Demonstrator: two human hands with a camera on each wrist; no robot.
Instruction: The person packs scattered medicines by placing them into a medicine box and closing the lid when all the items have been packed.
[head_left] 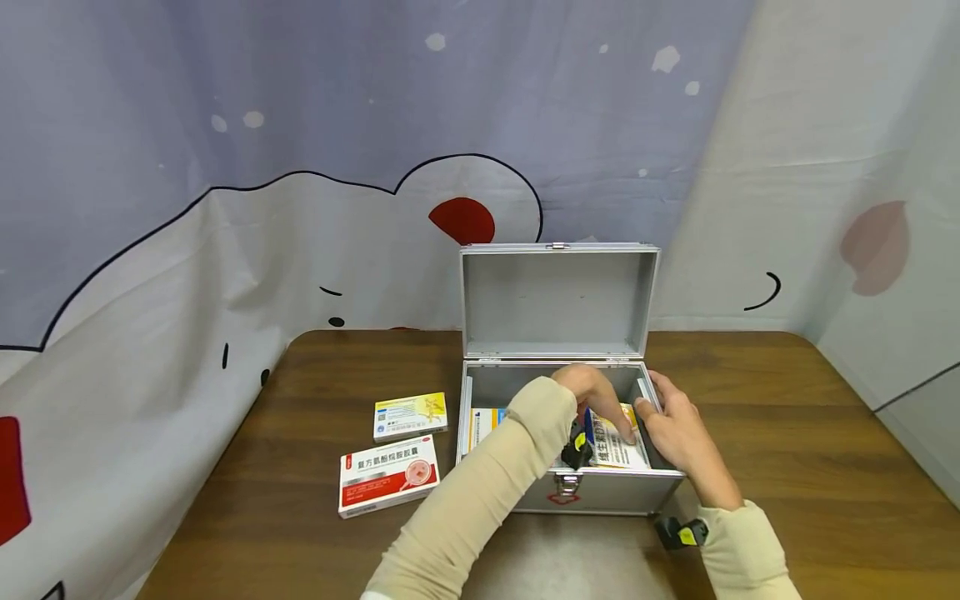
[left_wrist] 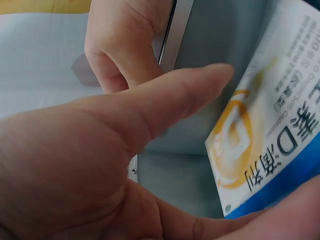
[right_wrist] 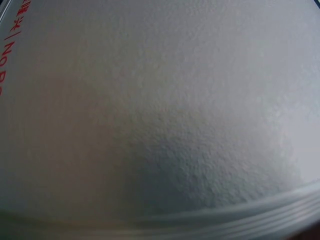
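Note:
An aluminium medicine case point(head_left: 517, 493) stands with its lid point(head_left: 555, 300) raised. Inside it, my left hand point(head_left: 592, 392) reaches over a white vitamin D box point(head_left: 618, 450) with a blue edge. In the left wrist view the thumb point(left_wrist: 185, 92) is straight, its tip close beside that box point(left_wrist: 280, 125), while the other fingers run along the blue edge. My right hand point(head_left: 678, 429) grips the case's right wall, thumb inside the rim and fingers outside. The right wrist view is filled by the case's silver side point(right_wrist: 160, 100), with red lettering at its left.
Left of the case, a yellow-and-white medicine box point(head_left: 410, 417) lies behind a red-and-white capsule box point(head_left: 388, 475) on the wooden table point(head_left: 262, 517). More boxes, such as an orange-and-white box point(head_left: 483, 425), are inside the case. A printed curtain point(head_left: 337, 100) hangs behind.

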